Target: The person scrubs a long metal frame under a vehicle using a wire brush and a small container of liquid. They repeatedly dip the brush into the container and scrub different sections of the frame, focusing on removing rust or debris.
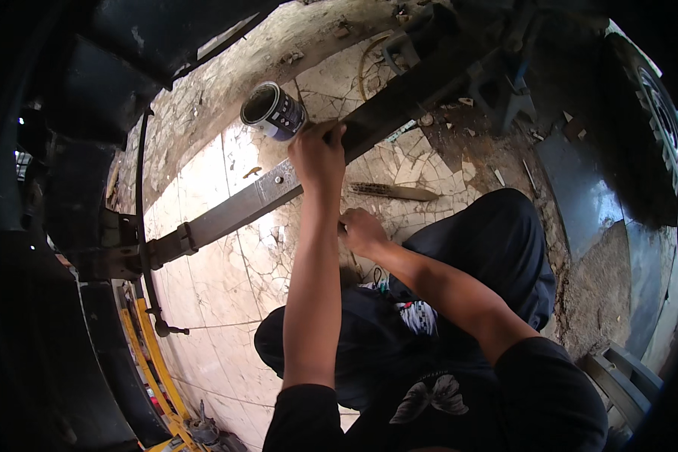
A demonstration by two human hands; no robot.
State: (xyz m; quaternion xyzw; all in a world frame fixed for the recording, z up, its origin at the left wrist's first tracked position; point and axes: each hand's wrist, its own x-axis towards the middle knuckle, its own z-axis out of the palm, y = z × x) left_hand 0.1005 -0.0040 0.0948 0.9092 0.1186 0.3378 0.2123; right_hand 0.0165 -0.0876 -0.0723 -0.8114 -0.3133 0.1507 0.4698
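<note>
A long metal beam (237,207) runs diagonally in front of me, bare grey at the lower left and dark toward the upper right. My left hand (318,154) rests over the beam with its fingers curled; whatever they grip, if anything, is hidden. Beside that hand, past the beam, stands an open paint can (285,117) with a dark label. Nearer my body, my right hand (364,233) is closed, and a small dark bit shows at its fingers that I cannot make out. A wire brush (392,191) with a wooden handle lies on the floor just beyond it.
Cracked pale tiles (211,301) cover the floor. Dark frame parts rise at the left, with a thin black rod (143,218) hanging there. A yellow metal stand (152,354) is at the lower left. A wheel (661,117) shows at the far right, above grey sheets (580,192).
</note>
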